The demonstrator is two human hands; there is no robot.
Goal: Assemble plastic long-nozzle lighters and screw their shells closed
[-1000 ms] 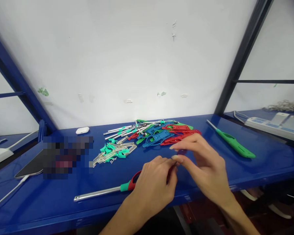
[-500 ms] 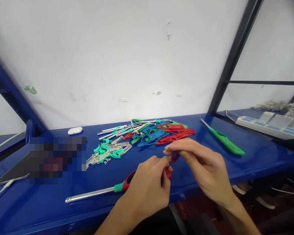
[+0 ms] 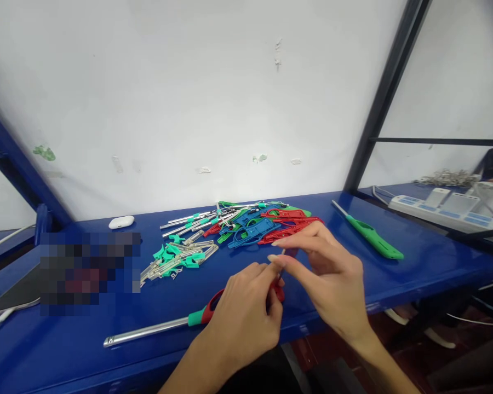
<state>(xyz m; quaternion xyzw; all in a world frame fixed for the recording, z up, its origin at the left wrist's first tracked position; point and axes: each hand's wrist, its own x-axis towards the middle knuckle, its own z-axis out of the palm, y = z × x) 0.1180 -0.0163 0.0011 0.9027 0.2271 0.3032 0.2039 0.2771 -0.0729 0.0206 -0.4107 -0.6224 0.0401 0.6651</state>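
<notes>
My left hand (image 3: pixel 246 314) is closed round the red handle of a long gas lighter (image 3: pixel 164 326), whose metal tube points left along the blue shelf (image 3: pixel 427 262). My right hand (image 3: pixel 326 279) pinches a small red part at the handle's end, thumb and forefinger meeting just above my left fingers. Behind both hands lies a heap of red, blue and green plastic handle shells (image 3: pixel 271 224) mixed with metal tubes. A smaller heap of teal and metal parts (image 3: pixel 176 257) lies to the left of it.
A finished green lighter (image 3: pixel 367 236) lies at the right. A white earbud case (image 3: pixel 121 221) sits near the wall, and a phone with its cable (image 3: pixel 8 298) is at the left. A white power strip (image 3: pixel 447 212) rests on the neighbouring shelf. A black upright (image 3: pixel 378 96) divides the shelves.
The view has drifted right. My right fingers have shifted at the lighter's handle end and now pinch closer to my left fingertips. The lighter stays in my left hand.
</notes>
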